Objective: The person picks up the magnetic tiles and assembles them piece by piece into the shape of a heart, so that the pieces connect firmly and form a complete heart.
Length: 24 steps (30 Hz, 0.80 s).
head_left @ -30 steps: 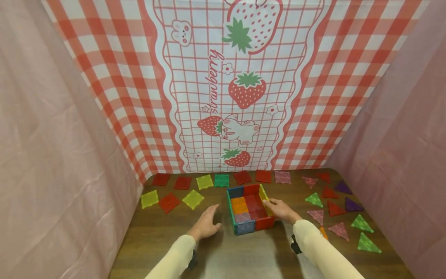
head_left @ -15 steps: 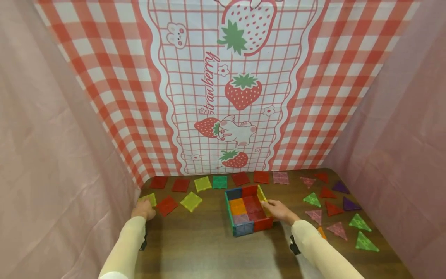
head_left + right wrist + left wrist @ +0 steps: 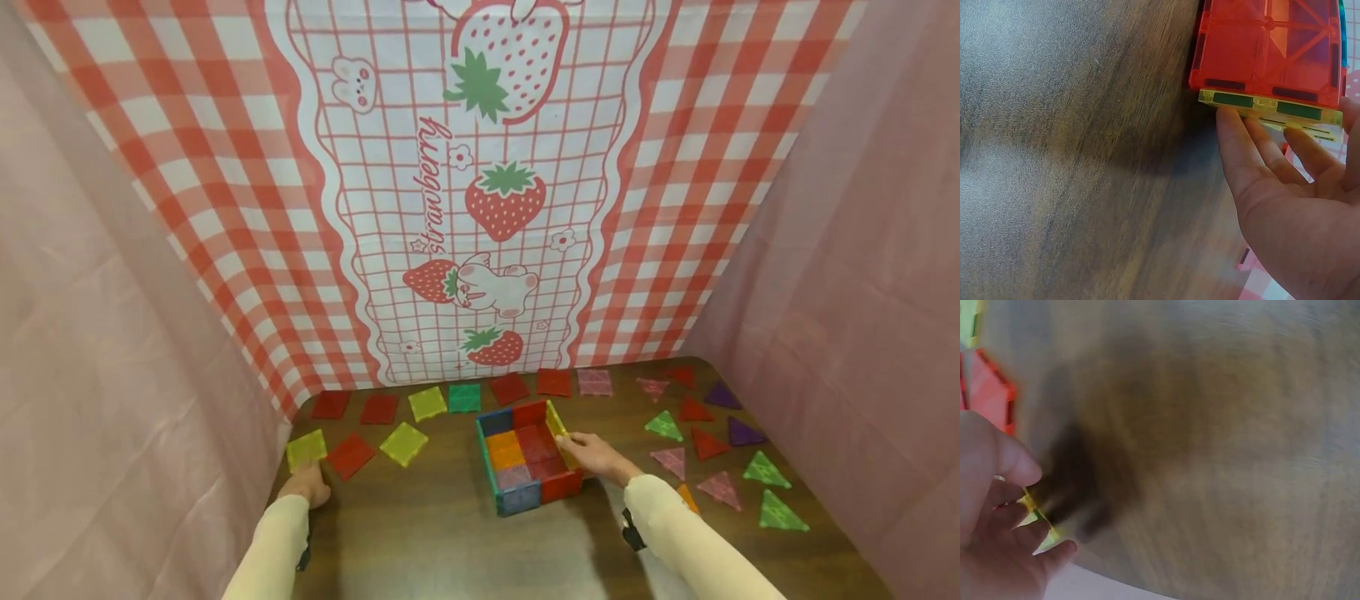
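Magnetic-tile box [image 3: 529,457] has floor and four walls up, right hand [image 3: 592,456] straight-fingered on its yellow wall, left hand [image 3: 306,483] pinching a yellow tile [image 3: 1036,519] near the tabletop's left edge; no lid yet.

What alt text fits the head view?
A person's right hand rests against the yellow wall of an open box built from coloured tiles on a wooden table, while the left hand touches a yellow tile at the table's left edge. Loose square tiles and triangles lie around; a strawberry cloth hangs behind.

Blurred tile [image 3: 1038,515] (perhaps yellow) in left hand [image 3: 991,537].
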Tool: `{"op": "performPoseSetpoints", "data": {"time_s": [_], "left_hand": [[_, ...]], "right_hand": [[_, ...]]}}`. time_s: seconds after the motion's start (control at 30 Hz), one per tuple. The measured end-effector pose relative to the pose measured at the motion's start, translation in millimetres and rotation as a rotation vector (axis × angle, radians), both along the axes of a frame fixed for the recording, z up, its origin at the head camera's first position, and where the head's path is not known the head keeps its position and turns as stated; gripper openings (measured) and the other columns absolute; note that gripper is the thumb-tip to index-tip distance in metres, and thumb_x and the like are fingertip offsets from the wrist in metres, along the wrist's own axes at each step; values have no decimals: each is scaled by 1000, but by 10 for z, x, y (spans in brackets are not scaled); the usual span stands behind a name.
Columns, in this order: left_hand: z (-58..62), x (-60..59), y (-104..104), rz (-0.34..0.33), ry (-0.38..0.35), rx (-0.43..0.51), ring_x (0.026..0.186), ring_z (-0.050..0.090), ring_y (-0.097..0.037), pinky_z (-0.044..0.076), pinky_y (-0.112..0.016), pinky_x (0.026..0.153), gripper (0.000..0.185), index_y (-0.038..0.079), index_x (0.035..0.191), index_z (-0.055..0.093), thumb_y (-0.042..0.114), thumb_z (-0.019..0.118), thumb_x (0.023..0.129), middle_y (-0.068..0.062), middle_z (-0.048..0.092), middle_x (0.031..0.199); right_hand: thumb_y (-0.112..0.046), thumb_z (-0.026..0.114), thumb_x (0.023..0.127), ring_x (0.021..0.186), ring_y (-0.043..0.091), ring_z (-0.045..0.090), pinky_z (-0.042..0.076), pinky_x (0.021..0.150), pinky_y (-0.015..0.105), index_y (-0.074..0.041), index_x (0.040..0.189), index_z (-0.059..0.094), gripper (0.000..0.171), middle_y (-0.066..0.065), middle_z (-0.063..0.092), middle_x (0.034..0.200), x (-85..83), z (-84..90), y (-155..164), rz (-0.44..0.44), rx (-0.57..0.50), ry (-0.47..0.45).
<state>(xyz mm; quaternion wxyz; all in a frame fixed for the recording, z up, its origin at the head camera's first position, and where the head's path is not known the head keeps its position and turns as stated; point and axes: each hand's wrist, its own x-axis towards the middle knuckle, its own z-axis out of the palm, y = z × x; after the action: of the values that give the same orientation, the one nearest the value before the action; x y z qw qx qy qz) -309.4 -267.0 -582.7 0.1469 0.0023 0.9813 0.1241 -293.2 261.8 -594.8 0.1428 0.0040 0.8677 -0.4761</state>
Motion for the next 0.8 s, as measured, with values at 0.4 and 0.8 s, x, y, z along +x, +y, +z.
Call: {"op": "performPoseSetpoints", "data": {"time_s": [0.4,0.8], "left_hand": [[-134,367,344,1,235,-217,82,58,-40,50,-53,67,20,-3,80,69,13,62,71,-26,61,85],[-163,458,125,294,157,18,99,46,-61,43,-64,79,49,-12,118,41,24,58,89,-48,43,105]], "right_hand": [[-48,47,95,124,42,47,43,96,54,1,137,45,65,25,49,136,13,-8,8,-14,58,-22],[-48,47,95,123,41,48,46,93,51,3,137,45,65,27,48,136,28,-5,-3,-29,51,-12]]}}
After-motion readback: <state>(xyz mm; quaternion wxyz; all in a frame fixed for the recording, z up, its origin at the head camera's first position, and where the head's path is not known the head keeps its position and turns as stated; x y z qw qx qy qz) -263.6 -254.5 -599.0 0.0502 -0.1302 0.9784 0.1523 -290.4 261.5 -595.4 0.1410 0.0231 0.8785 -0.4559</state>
